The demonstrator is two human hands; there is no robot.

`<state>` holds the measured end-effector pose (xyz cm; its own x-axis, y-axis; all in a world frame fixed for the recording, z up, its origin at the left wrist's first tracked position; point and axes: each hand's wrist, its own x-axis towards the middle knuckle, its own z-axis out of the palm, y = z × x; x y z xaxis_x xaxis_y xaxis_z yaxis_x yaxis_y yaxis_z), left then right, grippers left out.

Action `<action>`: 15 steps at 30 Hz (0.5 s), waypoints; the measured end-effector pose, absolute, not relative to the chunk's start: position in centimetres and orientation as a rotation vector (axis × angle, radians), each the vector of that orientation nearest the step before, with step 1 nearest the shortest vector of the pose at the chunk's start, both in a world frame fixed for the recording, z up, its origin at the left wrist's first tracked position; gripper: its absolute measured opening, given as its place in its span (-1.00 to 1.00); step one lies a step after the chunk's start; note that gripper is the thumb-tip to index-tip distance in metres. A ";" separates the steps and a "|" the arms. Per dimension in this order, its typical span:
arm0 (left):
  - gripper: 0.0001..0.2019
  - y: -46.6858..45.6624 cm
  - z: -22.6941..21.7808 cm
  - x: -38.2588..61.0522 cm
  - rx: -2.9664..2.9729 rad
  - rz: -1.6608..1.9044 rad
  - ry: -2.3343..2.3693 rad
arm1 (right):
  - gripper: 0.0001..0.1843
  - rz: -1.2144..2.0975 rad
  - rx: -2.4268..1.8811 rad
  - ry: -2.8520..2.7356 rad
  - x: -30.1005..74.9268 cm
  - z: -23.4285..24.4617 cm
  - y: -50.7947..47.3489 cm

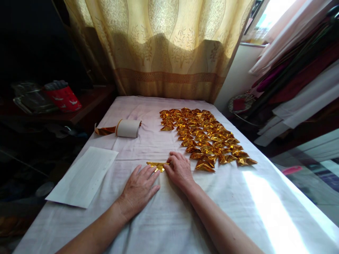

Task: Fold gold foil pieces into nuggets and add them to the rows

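Note:
A narrow folded piece of gold foil paper (159, 165) lies on the cloth-covered table in front of me. My left hand (141, 185) rests palm down with its fingers stretched out, the fingertips touching the foil's left part. At the foil's other end, my right hand (180, 168) is closed, its thumb pressing the edge and its fingers curled; part of the foil is hidden there. Just beyond my right hand, folded gold foil ingots (205, 165) stand in close rows.
A white roll with gold foil (128, 128) lies at the back left, near a white paper sheet (84, 176). Left of the table, a red patterned container (63, 98) stands on a dark surface. A yellow curtain (169, 53) hangs behind; clothes (304, 95) hang at right.

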<state>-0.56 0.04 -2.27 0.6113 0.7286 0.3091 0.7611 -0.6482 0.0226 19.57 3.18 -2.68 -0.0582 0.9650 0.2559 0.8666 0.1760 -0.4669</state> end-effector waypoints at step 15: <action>-0.60 0.5 -2.7 -0.6 -2.746 -0.521 -1.352 | -0.54 0.148 -1.568 -2.261 18.7 -2.7 1.5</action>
<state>-0.61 0.49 -2.74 0.5647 0.7639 0.3124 0.7761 -0.6202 0.1136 18.66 1.47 -2.66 -0.3026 0.9198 0.2497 0.8793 0.3705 -0.2992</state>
